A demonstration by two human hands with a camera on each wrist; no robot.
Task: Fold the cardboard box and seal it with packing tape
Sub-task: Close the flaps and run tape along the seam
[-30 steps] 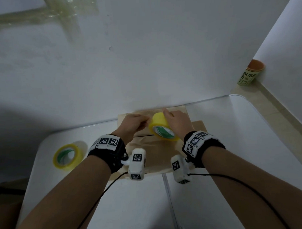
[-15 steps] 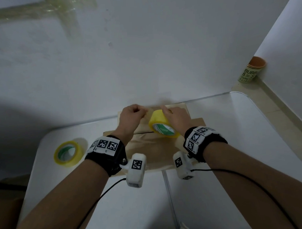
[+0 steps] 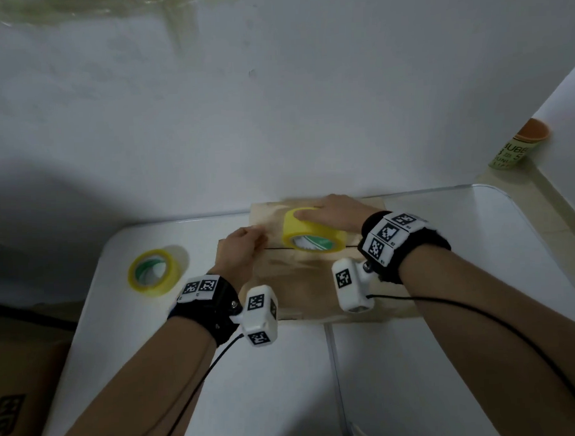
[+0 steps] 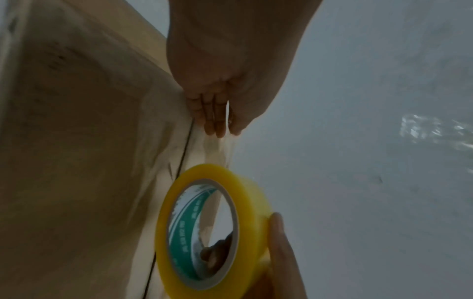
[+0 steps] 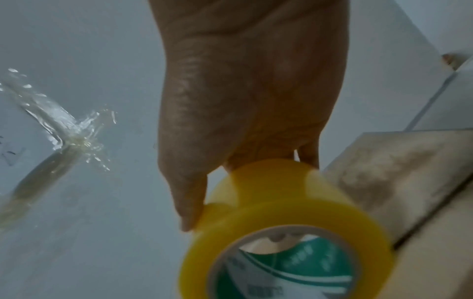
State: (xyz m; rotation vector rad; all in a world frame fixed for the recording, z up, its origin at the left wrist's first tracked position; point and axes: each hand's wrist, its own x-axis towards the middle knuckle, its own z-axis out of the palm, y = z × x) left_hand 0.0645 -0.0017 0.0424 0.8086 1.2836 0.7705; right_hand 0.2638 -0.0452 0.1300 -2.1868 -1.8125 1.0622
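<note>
A brown cardboard box with its flaps folded shut lies on the white table against the wall. My right hand grips a yellow tape roll from above, over the flap seam. In the right wrist view the right hand curls over that tape roll. My left hand pinches the free end of the clear tape strip at the box's left part of the seam. The left wrist view shows the left hand pinching the strip, the tape roll and the box.
A second yellow tape roll lies on the table to the left. A paper cup stands on the floor at the far right. Old clear tape sticks to the wall. A cardboard carton sits left of the table.
My right hand has drawn the roll to the right along the seam while my left hand moved left and nearer, so a stretch of tape now spans between them.
</note>
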